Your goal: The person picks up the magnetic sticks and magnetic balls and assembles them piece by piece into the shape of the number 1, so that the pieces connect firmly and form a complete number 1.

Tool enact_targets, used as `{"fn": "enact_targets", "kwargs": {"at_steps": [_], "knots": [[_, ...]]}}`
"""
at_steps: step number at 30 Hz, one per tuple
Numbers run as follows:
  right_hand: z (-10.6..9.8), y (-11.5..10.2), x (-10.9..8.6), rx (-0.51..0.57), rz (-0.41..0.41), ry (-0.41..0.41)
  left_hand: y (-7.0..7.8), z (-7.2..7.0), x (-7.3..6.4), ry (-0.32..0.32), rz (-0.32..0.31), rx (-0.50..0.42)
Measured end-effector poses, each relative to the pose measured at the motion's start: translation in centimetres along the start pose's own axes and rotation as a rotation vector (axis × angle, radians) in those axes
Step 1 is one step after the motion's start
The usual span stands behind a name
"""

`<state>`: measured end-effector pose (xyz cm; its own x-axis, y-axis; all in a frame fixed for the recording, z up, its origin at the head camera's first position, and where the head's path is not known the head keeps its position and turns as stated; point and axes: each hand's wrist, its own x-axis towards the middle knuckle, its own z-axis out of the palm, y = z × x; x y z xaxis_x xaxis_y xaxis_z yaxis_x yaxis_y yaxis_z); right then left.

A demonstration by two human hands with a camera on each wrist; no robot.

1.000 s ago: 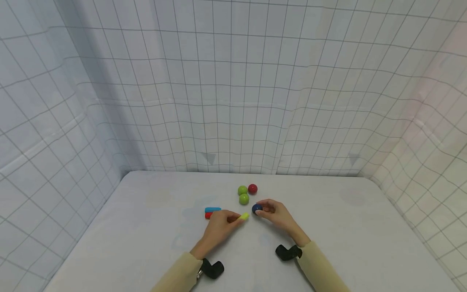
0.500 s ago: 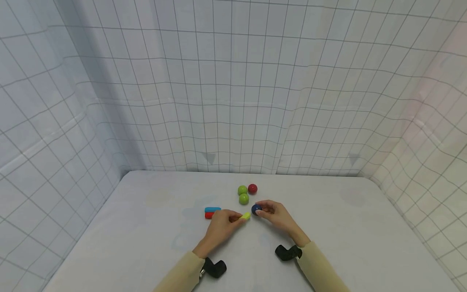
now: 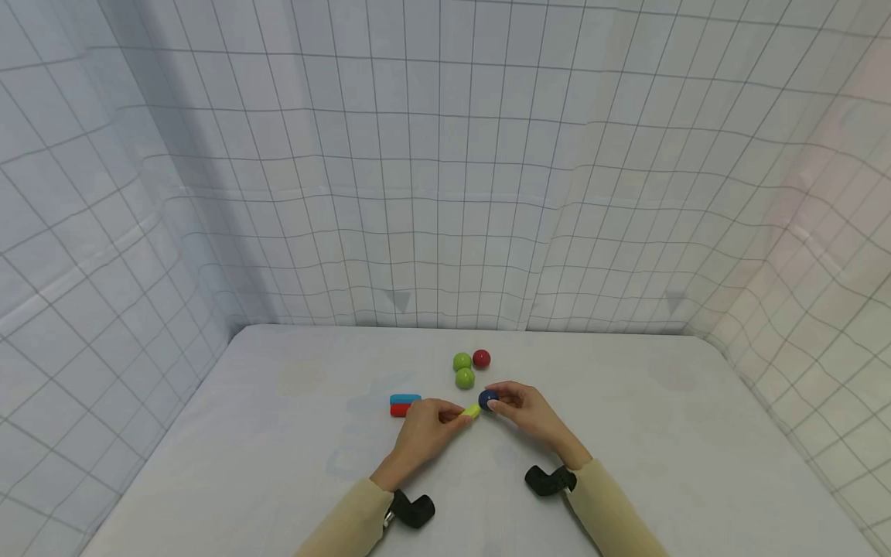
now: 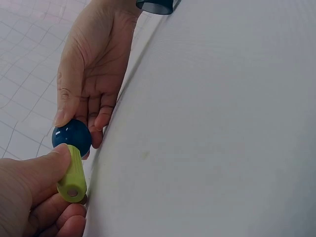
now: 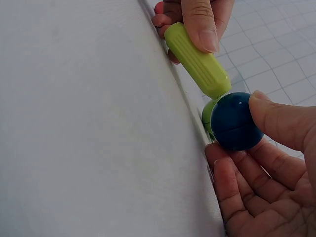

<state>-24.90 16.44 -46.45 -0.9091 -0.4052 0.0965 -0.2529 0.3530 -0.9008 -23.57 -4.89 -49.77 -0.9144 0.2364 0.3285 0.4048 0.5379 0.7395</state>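
My left hand (image 3: pixel 425 429) pinches a short yellow-green ribbed rod (image 5: pixel 198 61) between thumb and fingers. In the left wrist view a small round metallic disc shows in the rod's near end. A glossy dark blue ball (image 5: pixel 238 121) sits between the thumb and fingers of my right hand (image 3: pixel 532 414). The rod's far end points at the ball, right at its surface in the right wrist view. Beyond the hands stand two green balls (image 3: pixel 465 377) and a dark red ball (image 3: pixel 482 359). Left of my left hand lie a blue rod (image 3: pixel 406 399) and a red rod (image 3: pixel 400 410), side by side.
The white tabletop (image 3: pixel 278 433) spreads around both hands. White grid-patterned curtains (image 3: pixel 445 170) hang behind it and at both sides. A black wrist device (image 3: pixel 412 510) sits at the left sleeve, another black device (image 3: pixel 550 481) at the right.
My left hand has moved slightly to the right with the yellow-green rod. The blue ball in my right hand has shifted slightly left, so the two are closer together.
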Motion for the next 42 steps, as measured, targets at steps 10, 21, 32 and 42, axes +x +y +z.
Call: {"fn": "enact_targets", "kwargs": {"at_steps": [10,21,32,42], "knots": [[-0.1,-0.6,-0.2,0.016,-0.014,-0.022,0.3,0.0,0.1,-0.020,-0.023,-0.003],[-0.3,0.1,0.1,0.025,-0.015,-0.046,0.3,0.2,0.1,-0.004,-0.031,0.008],[0.3,3.0,0.9,0.023,0.037,0.012,0.1,0.7,-0.1,0.030,-0.025,-0.006],[0.6,3.0,0.9,-0.006,0.050,0.070,-0.1,1.0,-0.2,0.055,-0.025,-0.031]]}}
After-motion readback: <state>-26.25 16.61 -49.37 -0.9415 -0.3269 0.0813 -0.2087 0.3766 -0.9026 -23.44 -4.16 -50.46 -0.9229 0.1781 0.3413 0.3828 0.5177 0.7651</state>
